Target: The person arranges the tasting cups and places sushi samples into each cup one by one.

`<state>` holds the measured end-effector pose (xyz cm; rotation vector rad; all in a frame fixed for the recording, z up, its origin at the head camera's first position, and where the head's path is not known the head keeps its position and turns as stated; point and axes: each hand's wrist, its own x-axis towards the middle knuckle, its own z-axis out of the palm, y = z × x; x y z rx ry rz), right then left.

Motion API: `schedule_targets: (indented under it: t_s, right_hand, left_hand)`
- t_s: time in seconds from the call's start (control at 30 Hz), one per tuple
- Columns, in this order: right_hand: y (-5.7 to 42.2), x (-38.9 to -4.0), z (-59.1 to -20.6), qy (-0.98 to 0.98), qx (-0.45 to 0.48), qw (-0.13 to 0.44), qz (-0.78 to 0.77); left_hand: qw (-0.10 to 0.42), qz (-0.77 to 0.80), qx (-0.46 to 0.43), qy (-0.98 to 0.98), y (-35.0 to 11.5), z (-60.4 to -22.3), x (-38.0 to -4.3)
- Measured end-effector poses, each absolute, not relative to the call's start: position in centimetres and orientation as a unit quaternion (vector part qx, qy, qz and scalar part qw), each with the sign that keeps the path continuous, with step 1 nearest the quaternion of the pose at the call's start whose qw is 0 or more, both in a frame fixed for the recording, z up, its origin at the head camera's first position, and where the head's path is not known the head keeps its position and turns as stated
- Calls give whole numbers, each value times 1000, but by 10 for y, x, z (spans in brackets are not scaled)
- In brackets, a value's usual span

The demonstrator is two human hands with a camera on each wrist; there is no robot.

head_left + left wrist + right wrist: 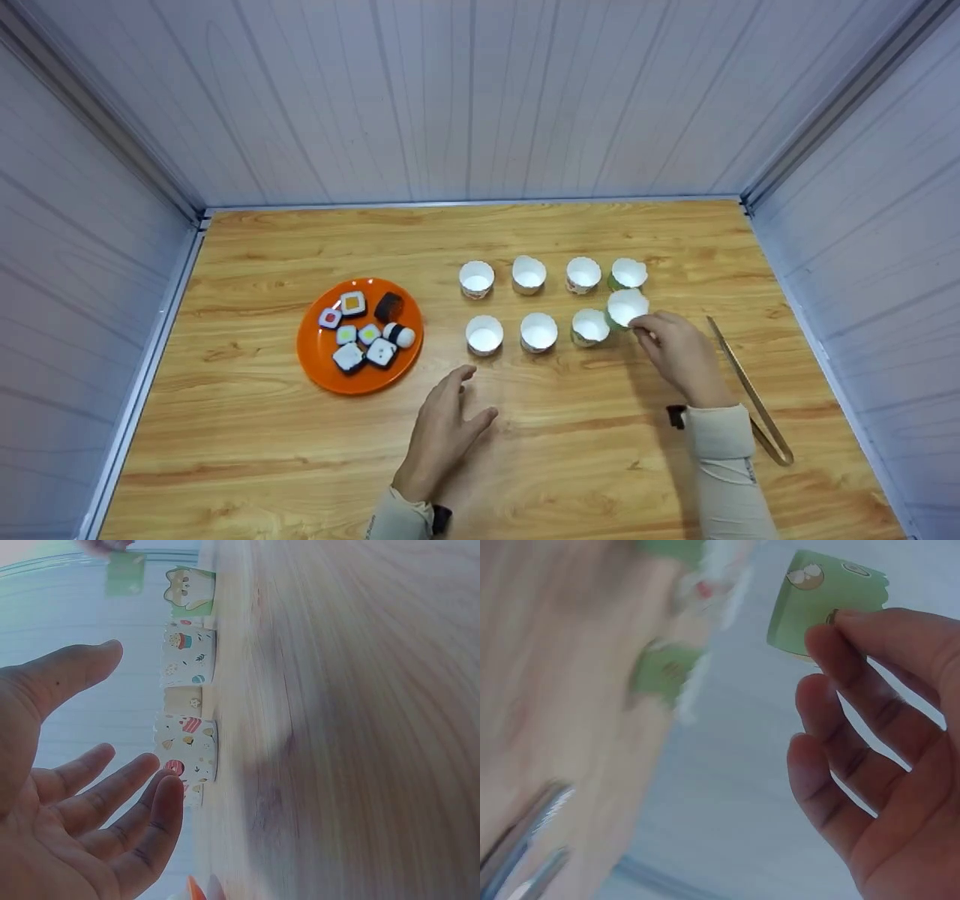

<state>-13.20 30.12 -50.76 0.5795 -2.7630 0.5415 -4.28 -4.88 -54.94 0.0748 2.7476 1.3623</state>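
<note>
My right hand [679, 356] pinches the rim of a green paper baking cup [627, 308] between thumb and forefinger. In the right wrist view this cup [825, 604] is off the table, with cartoon prints on its side. My left hand [442, 431] hovers over the table in front of the front row, its fingers spread and holding nothing. Nearest to it is a white-lined paper cup [484, 334], the leftmost of that row. More cups stand upright in two rows, among them a back-row cup [628, 274] just behind the held one.
An orange plate [311, 360] at the left carries several toy sushi pieces, such as a white-and-black roll [382, 352]. Metal tongs [757, 401] lie at the right beside my right forearm. White panels [480, 105] wall the wooden table at the back and sides.
</note>
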Motion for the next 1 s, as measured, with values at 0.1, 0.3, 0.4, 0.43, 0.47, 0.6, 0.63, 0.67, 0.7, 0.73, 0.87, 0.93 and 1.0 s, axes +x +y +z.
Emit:
schedule_targets:
  t_s: [0.1,0.3,0.4,0.43,0.47,0.6,0.63,0.67,0.7,0.73,0.87,0.93,1.0]
  right_hand:
    - [313,-133,-519,-964,170,94,180]
    - [321,-137,-539,-974,136,36,180]
    - [323,-139,-545,-976,118,13,181]
    - [324,-139,-546,-977,114,6,181]
    - [324,-140,-547,-977,110,0,181]
    - [326,-140,-550,-977,104,-13,187]
    - [327,-140,-550,-976,105,-13,188]
    - [327,-140,-550,-976,107,-14,191]
    - [327,-140,-550,-975,108,-14,193]
    - [327,-140,-549,-975,109,-14,194]
    - [328,-138,-543,-974,111,-12,195]
    - [327,-135,-538,-975,112,-8,194]
    - [324,-131,-532,-974,114,0,194]
  left_hand:
    - [33,441,24,897,-49,-549,-42]
    - [41,442,18,896,-49,-549,-42]
    - [54,445,7,894,-50,-548,-43]
    - [56,446,4,893,-50,-548,-43]
    - [58,447,0,893,-50,-547,-43]
    - [47,444,5,895,-51,-547,-43]
    - [44,443,7,895,-51,-547,-43]
    - [40,443,9,896,-51,-547,-43]
    - [37,441,13,896,-51,-548,-43]
    - [37,441,14,896,-51,-548,-43]
    - [44,445,11,894,-51,-548,-45]
    - [50,449,8,892,-51,-548,-45]
    - [55,451,5,891,-51,-548,-46]
